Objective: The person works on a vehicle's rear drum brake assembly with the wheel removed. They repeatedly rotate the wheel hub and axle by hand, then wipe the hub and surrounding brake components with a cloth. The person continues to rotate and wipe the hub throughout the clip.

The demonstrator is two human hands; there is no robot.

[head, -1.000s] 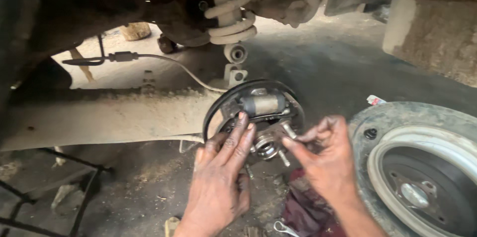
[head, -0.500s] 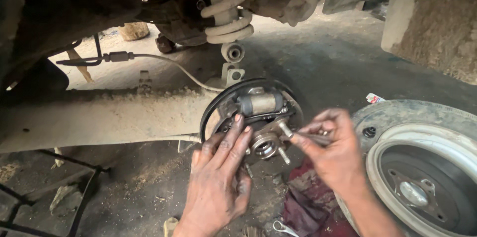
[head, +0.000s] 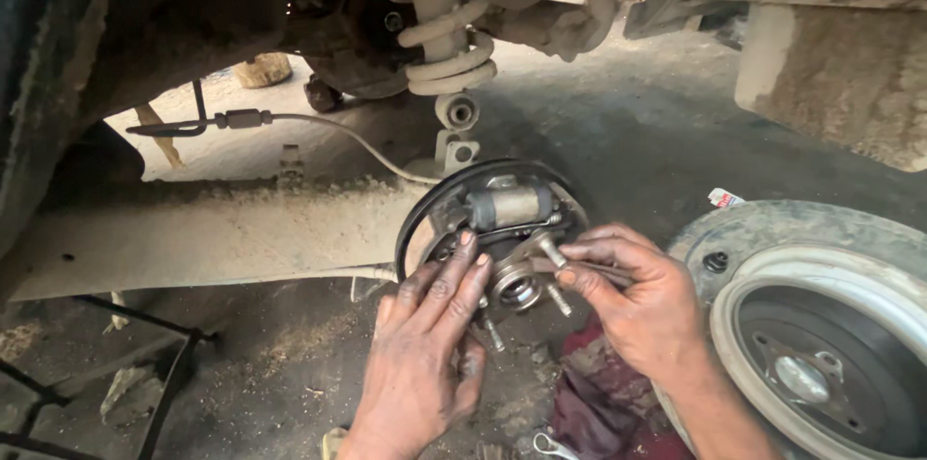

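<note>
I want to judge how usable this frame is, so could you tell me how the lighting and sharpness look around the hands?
Head view: the left hand and right hand at the brake hub are sharp and evenly lit in shade; bright daylight washes out the ground behind; the car underside at the upper left is nearly black.

Brake drum (head: 821, 325) crowds the hub's (head: 517, 286) right; dirt floor (head: 270, 363) lies open left.

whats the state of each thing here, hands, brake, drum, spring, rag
left hand: flat, fingers spread on the brake backplate
right hand: pinching a thin metal part at the hub
brake backplate: exposed, drum off
wheel hub: bare, studs sticking out
brake drum: off, lying open side up
coil spring: mounted, dusty
red rag: crumpled on the ground
</note>
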